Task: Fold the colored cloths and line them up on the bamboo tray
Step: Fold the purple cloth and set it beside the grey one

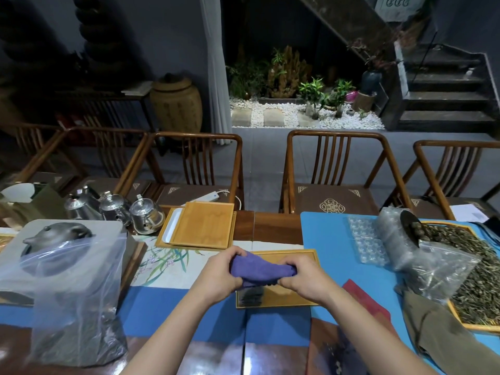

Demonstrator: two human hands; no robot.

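Basically a long wooden table (273,220) with blue mats (335,234) laid over it, so the work area is padded and the cloths stay off bare wood. Largest clutter sits at the sides, leaving the middle free for folding: on the person's left a clear plastic bag (73,299) draped over a grey block with a dark clay teapot (58,235) on top, on the right a flat basket of dried tea leaves (476,269) with another plastic bag (430,269) resting against it. Farther back a stack of bamboo trays (203,226) stands unused, three glass-and-steel kettles (116,209) beside it.

The bamboo tray (300,293) for this task lies straight ahead of the person, long side facing them, near enough that a folded cloth can drop right onto it. No finished cloth shows on its bare part, though something dark and blurred lies at its near left corner, can't tell what. A red cloth (362,299) lies flat on the mat just right of the tray, probably waiting its turn.

Both hands hold the purple cloth (259,269) above the tray's left half. Left hand (224,272) is curled around the cloth's left end, fingers bunched over the top edge. Right hand (300,277) pinches the right end, thumb pressed to fingers. Cloth looks soft, towel-like, plain purple, sagging and creased between the two grips, not yet a neat rectangle, so folding seems midway
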